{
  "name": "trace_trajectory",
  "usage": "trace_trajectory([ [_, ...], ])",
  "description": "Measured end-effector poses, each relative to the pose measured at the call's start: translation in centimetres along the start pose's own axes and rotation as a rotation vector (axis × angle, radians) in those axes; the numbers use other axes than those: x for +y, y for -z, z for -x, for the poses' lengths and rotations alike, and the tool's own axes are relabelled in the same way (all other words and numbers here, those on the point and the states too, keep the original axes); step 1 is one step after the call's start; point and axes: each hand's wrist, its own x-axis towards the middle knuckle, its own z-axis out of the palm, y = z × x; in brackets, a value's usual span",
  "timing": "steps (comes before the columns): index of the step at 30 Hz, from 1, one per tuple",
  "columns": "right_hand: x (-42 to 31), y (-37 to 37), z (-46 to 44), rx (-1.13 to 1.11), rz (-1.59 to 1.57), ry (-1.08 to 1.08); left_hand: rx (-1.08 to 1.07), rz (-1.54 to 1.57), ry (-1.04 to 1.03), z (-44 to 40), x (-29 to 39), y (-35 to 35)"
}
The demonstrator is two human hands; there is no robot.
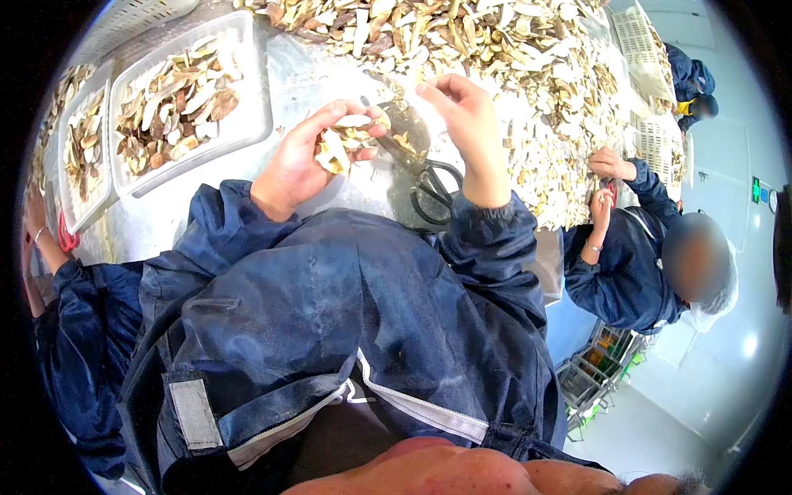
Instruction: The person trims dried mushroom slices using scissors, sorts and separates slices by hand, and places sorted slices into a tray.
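Observation:
My left hand [301, 157] is curled around several pale and brown mushroom slices [336, 150], held above the metal table. To its right, my right hand [469, 124] is raised at the near edge of a large heap of sliced mushrooms [528, 99]. Its thumb and index finger are close together, and whatever they hold, if anything, is too small to make out. Black-handled scissors [436, 191] lie on the table between my two hands, near my right wrist.
Left of my hands stands a clear plastic tray [262, 82] of mushroom slices, with a narrower tray [68, 177] beside it. Co-workers [627, 256] are at the right, far right and left edge [78, 330]. White baskets [656, 153] stand at the right.

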Motion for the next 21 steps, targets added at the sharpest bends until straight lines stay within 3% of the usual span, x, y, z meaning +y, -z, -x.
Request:
trace_trajectory([
  [2,-0.8,-0.1,1.2,-0.134,-0.187,0.054,0.006,-0.002,0.015,0.0,0.0,-0.3],
  [5,-1.9,-0.8,1.3,-0.185,-0.014,0.055,-0.008,0.041,0.039,0.1,0.1,-0.6],
  [9,1.8,-1.8,-2.3,0.127,0.546,0.312,-0.06,-0.017,0.04,0.2,0.2,0.3],
  [13,2.4,-2.2,-2.3,0.119,0.631,0.277,-0.034,-0.057,0.042,0.3,0.1,0.7],
  [16,1.0,-0.9,-1.2,-0.071,0.197,0.109,0.018,-0.042,0.022,0.2,0.2,0.1],
  [19,-1.9,-0.8,0.6,-0.243,0.015,0.115,0.036,0.022,0.022,0.0,0.2,-0.6],
  [21,-1.4,-1.4,-0.8,-0.113,0.215,0.209,0.021,0.049,0.023,-0.1,0.2,-0.9],
])
